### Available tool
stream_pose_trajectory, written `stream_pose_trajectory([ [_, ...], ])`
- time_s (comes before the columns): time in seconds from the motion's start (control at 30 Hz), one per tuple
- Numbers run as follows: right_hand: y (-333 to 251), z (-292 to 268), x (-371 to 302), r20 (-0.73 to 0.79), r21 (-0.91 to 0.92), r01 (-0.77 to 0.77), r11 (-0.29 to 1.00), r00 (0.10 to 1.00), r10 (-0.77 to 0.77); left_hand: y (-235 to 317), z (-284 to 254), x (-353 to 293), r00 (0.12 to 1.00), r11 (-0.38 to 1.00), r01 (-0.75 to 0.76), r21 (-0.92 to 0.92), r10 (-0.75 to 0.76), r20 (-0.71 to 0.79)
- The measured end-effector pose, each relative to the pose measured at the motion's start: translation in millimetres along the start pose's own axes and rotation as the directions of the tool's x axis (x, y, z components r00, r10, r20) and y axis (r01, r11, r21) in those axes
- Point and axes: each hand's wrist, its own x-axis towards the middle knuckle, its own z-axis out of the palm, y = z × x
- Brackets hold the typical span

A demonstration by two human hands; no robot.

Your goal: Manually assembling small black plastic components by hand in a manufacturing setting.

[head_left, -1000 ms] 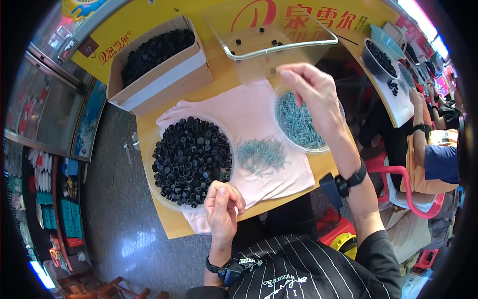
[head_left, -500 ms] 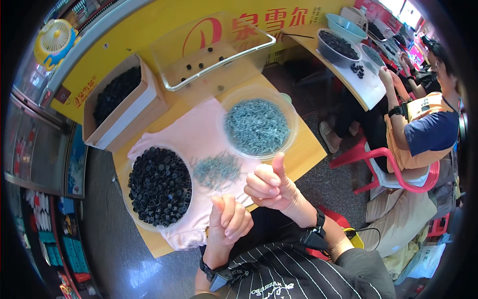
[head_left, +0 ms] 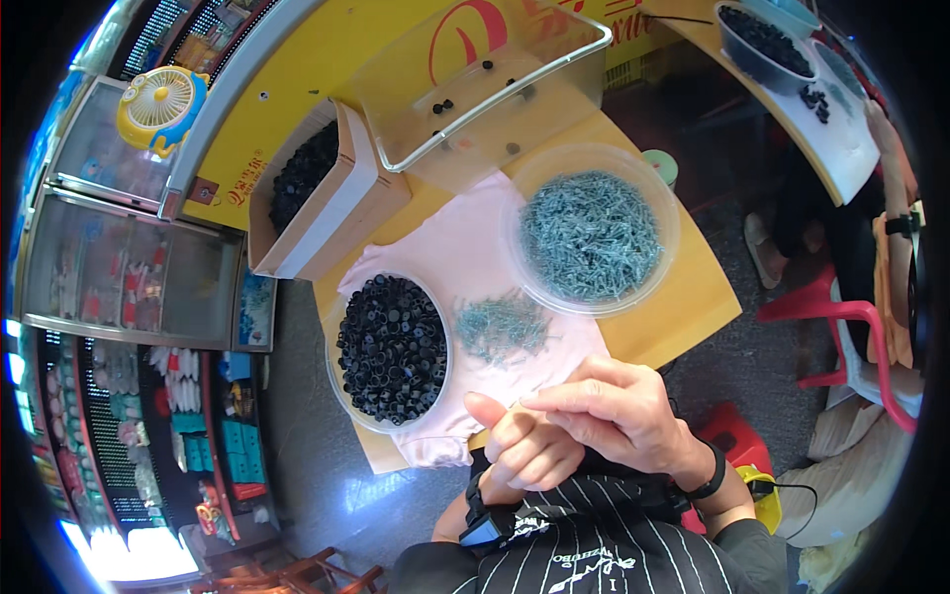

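My left hand [head_left: 532, 447] is curled into a loose fist with the thumb sticking out, just in front of the table's near edge. Above it, my right hand [head_left: 625, 416] brings its thumb and index finger together, tips against the left hand. Anything held in either hand is hidden or too small to make out. Beyond them on a pink cloth [head_left: 435, 233] lies a loose pile of small greyish-blue screw-like pieces [head_left: 503, 329]. A bowl of black plastic caps [head_left: 392, 348] stands to the left, and a clear round tub of the same greyish pieces [head_left: 592, 236] to the right.
Behind the bowl stands a cardboard box [head_left: 341, 213] of black pieces. A clear plastic bin [head_left: 495, 104] with several black caps sits at the back. At right are a red plastic chair [head_left: 841, 312] and another person's table [head_left: 831, 148]; shelves [head_left: 129, 436] line the left.
My hands have come together from apart; the right has turned from a thumb-up fist to a pinch at the left. The whole view has shifted, so the table appears further right.
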Motion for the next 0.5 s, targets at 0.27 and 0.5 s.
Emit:
stream_pose_trajectory([
  [0.27, -4, -6, 1, 0.049, -0.155, 0.082, 0.985, 0.996, -0.075, 15, 50, -46, 0.888, 0.991, -0.071, 0.117, 0.116, -0.445],
  [0.5, 8, 4, -13, -0.287, 0.176, -0.438, 0.882, 0.834, 0.471, 1, 77, 54, 0.233, 0.342, 0.917, 0.204, -0.045, -0.971],
])
